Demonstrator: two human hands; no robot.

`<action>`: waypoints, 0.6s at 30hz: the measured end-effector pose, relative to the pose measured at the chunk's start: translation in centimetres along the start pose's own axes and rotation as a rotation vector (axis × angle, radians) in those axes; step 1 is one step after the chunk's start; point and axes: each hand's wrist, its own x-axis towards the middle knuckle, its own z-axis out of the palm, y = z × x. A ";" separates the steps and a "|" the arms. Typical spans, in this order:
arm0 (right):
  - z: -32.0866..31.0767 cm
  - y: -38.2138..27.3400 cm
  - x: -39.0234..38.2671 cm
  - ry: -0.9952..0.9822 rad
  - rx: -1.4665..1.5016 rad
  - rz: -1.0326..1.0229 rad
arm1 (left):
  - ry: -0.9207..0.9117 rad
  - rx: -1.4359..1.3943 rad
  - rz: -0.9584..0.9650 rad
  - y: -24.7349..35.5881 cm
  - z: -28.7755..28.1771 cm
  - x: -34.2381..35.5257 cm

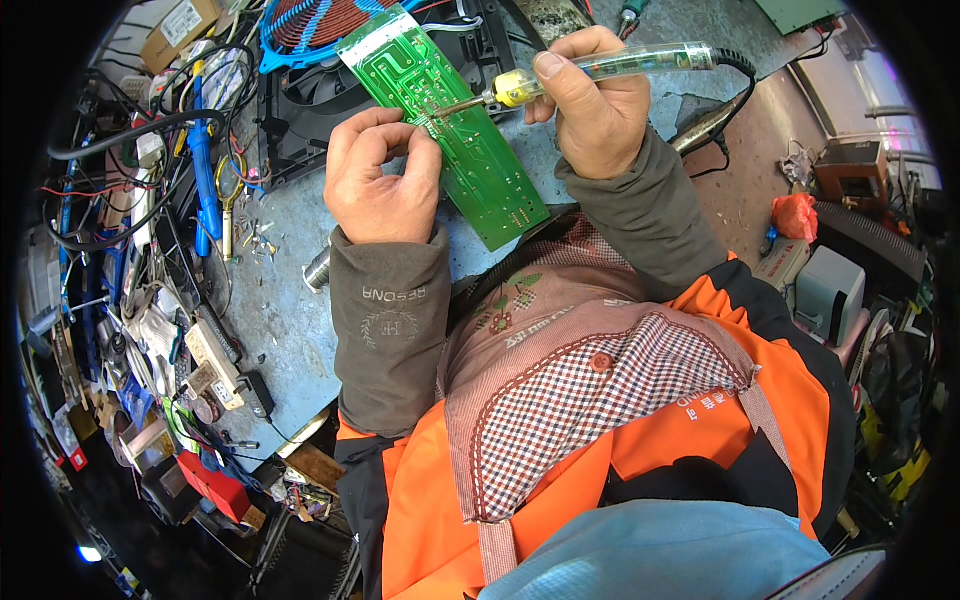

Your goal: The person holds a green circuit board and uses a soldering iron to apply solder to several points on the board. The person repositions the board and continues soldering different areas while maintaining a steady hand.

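Observation:
A long green circuit board [487, 180] lies tilted in front of me, its soldered side facing up. My right hand [608, 118] is closed around a soldering iron [650, 62] with a clear handle and a yellow collar. The iron's tip meets the board near its middle, or hovers just over it. At the board's left edge, my left hand [383, 182] is pinched close to that tip; whatever its fingers hold is too small or hidden to make out. A silvery spool [317, 270] sits beside my left wrist.
A black fan frame [290, 125] and a coil in a blue ring [315, 30] stand behind the board. Tangled cables, blue-handled tools [203, 170] and a power strip [212, 365] crowd the left side. The iron's black cord [742, 100] hangs at the right.

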 end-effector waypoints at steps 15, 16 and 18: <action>-0.2 0.2 0.0 -0.011 -0.016 -0.018 | -0.008 0.008 0.007 0.0 0.0 0.0; -0.2 0.2 0.0 -0.012 -0.018 -0.019 | -0.010 0.012 0.009 0.1 0.0 0.0; -0.1 0.0 -0.1 0.001 -0.024 -0.009 | -0.006 0.003 0.006 0.2 0.0 0.0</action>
